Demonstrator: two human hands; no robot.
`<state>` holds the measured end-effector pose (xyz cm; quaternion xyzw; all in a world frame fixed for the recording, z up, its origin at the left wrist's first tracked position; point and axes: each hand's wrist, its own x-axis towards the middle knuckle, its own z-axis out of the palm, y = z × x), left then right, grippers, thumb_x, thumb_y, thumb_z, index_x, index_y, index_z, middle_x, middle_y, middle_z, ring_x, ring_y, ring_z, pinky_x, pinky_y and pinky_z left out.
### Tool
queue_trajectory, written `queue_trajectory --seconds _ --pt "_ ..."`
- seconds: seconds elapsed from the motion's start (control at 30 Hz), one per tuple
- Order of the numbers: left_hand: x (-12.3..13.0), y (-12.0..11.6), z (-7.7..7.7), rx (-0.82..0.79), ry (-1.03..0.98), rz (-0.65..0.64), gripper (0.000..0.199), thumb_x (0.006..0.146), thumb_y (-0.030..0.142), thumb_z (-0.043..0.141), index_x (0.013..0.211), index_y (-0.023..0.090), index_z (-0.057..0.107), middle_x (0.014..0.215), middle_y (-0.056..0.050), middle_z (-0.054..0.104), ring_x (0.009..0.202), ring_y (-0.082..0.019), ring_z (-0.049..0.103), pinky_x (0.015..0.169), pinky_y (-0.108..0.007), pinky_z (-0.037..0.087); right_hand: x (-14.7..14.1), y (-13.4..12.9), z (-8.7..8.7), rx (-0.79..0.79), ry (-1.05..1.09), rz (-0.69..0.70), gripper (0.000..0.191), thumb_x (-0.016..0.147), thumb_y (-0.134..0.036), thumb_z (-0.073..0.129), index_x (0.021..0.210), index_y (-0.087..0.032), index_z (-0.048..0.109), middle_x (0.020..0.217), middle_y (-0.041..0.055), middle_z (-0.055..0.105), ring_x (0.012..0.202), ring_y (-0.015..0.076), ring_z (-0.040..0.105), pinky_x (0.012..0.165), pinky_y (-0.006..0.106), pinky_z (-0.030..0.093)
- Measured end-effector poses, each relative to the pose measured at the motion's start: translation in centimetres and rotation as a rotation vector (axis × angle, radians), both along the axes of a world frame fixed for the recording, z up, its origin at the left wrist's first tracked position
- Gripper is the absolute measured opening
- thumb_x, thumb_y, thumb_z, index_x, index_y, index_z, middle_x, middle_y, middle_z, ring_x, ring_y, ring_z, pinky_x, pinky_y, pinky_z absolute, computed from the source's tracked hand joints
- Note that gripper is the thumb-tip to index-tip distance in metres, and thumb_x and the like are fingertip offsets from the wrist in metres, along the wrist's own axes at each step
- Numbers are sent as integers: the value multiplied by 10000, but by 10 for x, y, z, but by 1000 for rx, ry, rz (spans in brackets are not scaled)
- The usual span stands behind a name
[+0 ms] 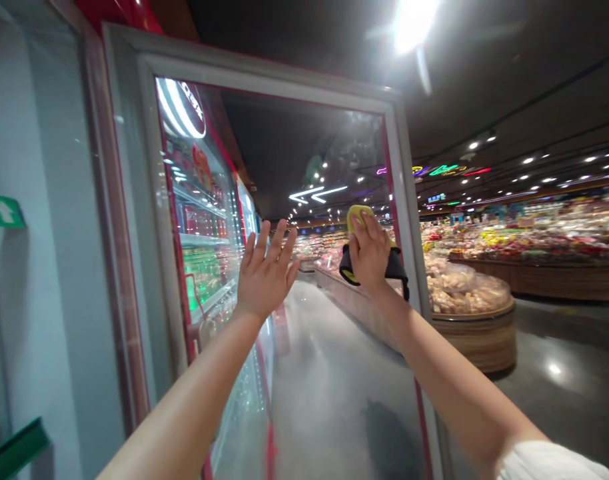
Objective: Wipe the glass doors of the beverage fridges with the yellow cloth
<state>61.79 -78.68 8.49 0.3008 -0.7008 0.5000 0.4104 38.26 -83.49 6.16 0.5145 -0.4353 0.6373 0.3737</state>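
A glass fridge door (pixel 407 200) with a grey frame and red edging stands swung out in front of me. My left hand (pixel 266 273) is raised before the glass with its fingers stretched and spread, holding nothing; I cannot tell whether it touches the pane. Near the frame's right side, my right hand (pixel 372 257) grips a yellow and black cleaning cloth (pixel 355 217) against the glass. The cloth's yellow part shows above the fingers, and a black flap hangs around the hand. Faint smears (pixel 359 137) mark the upper right of the pane.
Through the glass, lit fridge shelves (pixel 204 240) with bottles run along the left. A rounded wooden display stand (pixel 474 340) heaped with wrapped goods is on the right. A green arrow sign (pixel 4 211) and a green strip (pixel 17 450) are at the left edge.
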Motion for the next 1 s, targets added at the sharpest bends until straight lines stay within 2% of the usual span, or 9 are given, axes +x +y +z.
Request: queue_trajectory --seconds 0.1,0.17,0.27,0.4,0.47,0.63,0.7,0.87,1.0 --pt "-1 -1 -1 -9 -4 27 721 1003 331 518 1632 315 168 1693 -27 208 1579 -281 111 1308 -536 139 7 -1 -31 3 -95 3 526 1019 -254 358 1536 -219 451 1577 133 465 1495 296 345 1180 548 314" --pt "-1 -2 -1 -22 -14 49 740 1004 332 521 1634 326 134 1694 -26 194 1579 -277 102 1306 -535 146 18 3 -41 55 74 8 533 1010 -231 374 1538 -238 448 1600 108 442 1525 287 293 1213 550 259" --pt "0 -4 1 -34 -14 64 758 1002 334 526 1634 339 108 1693 -23 191 1579 -270 90 1308 -529 145 19 6 -23 107 269 31 511 1014 -230 403 1514 -301 482 1607 42 444 1522 245 306 1248 505 206" --pt "-1 -6 3 -31 4 58 757 991 328 542 1626 377 133 1685 -5 226 1575 -252 125 1315 -518 109 -12 -7 11 129 198 26 534 1020 -214 367 1544 -286 439 1632 48 405 1524 233 303 1236 482 253" --pt "-5 -6 0 -30 20 65 751 995 297 525 1628 374 127 1679 -13 247 1570 -241 161 1317 -521 61 -23 -15 2 139 87 13 544 1026 -216 336 1564 -242 405 1639 82 386 1531 245 287 1224 492 276" --pt "-29 -10 -16 10 -85 59 735 1003 227 467 1633 348 109 1662 -30 297 1557 -213 212 1315 -499 70 -15 -17 -56 174 4 12 560 999 -184 363 1555 -146 410 1622 177 385 1544 314 239 1198 556 295" --pt "-44 -16 -19 42 -155 45 712 1005 220 442 1632 345 127 1656 -24 315 1553 -203 229 1312 -490 98 -14 -15 -55 202 125 17 584 969 -154 405 1553 -166 419 1631 170 373 1552 311 219 1209 554 275" --pt "-82 -34 -18 97 -187 1 705 987 213 456 1627 321 182 1660 -33 298 1554 -218 233 1311 -504 106 -43 -27 -14 229 63 -1 636 961 -158 402 1591 -229 354 1657 122 343 1538 281 269 1204 514 297" --pt "-98 -43 -22 99 -157 -4 732 975 197 475 1630 313 170 1672 -38 256 1565 -236 193 1311 -536 50 -53 -32 -36 202 -81 -32 693 952 -155 396 1627 -226 253 1642 164 358 1499 321 343 1124 535 385"
